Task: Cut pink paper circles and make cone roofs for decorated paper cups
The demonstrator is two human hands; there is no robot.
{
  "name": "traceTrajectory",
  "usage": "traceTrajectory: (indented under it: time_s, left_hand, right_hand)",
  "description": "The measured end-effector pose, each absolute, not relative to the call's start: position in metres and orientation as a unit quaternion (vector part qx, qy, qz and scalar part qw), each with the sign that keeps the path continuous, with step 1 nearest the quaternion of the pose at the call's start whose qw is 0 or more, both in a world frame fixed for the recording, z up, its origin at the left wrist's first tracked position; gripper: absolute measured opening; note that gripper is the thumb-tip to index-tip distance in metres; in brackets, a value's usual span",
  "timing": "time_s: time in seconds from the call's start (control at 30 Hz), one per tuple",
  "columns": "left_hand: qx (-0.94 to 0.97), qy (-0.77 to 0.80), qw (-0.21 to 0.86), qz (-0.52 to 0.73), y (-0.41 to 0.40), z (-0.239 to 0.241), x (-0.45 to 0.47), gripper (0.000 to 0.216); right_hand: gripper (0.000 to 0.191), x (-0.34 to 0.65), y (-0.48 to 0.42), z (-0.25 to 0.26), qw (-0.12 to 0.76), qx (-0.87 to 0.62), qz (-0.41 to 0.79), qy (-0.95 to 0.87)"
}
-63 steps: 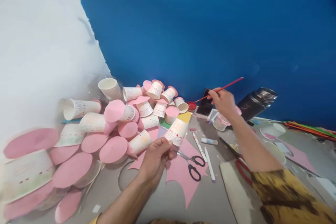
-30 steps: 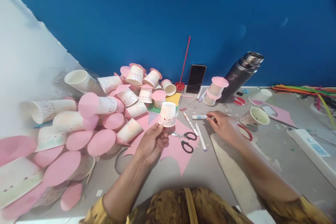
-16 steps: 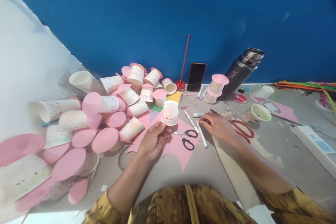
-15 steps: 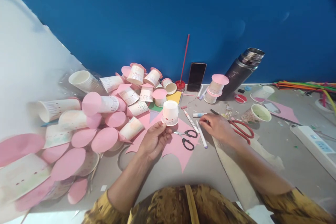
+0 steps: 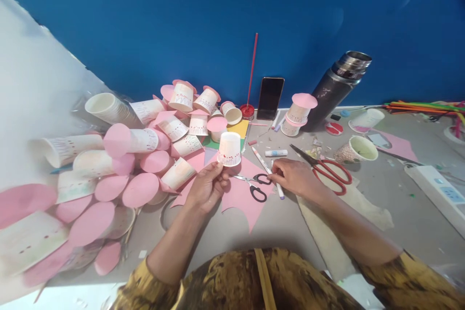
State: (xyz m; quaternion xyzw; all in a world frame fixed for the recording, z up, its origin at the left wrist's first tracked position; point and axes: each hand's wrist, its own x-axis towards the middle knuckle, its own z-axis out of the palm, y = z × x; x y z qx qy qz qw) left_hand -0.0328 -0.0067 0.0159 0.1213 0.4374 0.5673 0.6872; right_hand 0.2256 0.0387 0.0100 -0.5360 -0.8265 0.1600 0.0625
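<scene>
My left hand (image 5: 207,185) is closed on the lower rim of a white paper cup (image 5: 229,148), held upside down; small red marks and fine lines decorate its rim end. My right hand (image 5: 297,175) is low over the table, fingers curled onto white marker pens. A purple-ended marker (image 5: 280,191) sticks out below its fingers, while a red-marked pen (image 5: 260,159) reaches up from the fingertips; which one is gripped is partly hidden. Between the hands, black-handled scissors (image 5: 258,193) lie slightly apart on cut pink paper (image 5: 244,210).
Decorated cups with pink discs (image 5: 141,190) pile up at left, beside stacked plain cups (image 5: 109,109). Behind are a phone (image 5: 271,98), stacked cups (image 5: 300,109) and a dark flask (image 5: 330,92). Red-handled scissors (image 5: 332,174), a patterned cup (image 5: 356,150) and a power strip (image 5: 438,191) lie right.
My right hand has moved left and down over the markers, its fingers now covering part of the purple-ended one. The left hand still holds the cup. The view has shifted slightly.
</scene>
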Motion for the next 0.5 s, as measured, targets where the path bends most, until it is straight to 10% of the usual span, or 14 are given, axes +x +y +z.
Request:
traceTrajectory:
  time_s: [0.5]
  left_hand:
    - [0.139, 0.430, 0.704, 0.548, -0.009, 0.012, -0.032, 0.032]
  right_hand:
    - [0.016, 0.246, 0.054, 0.000, 0.203, -0.594, 0.100, -0.772]
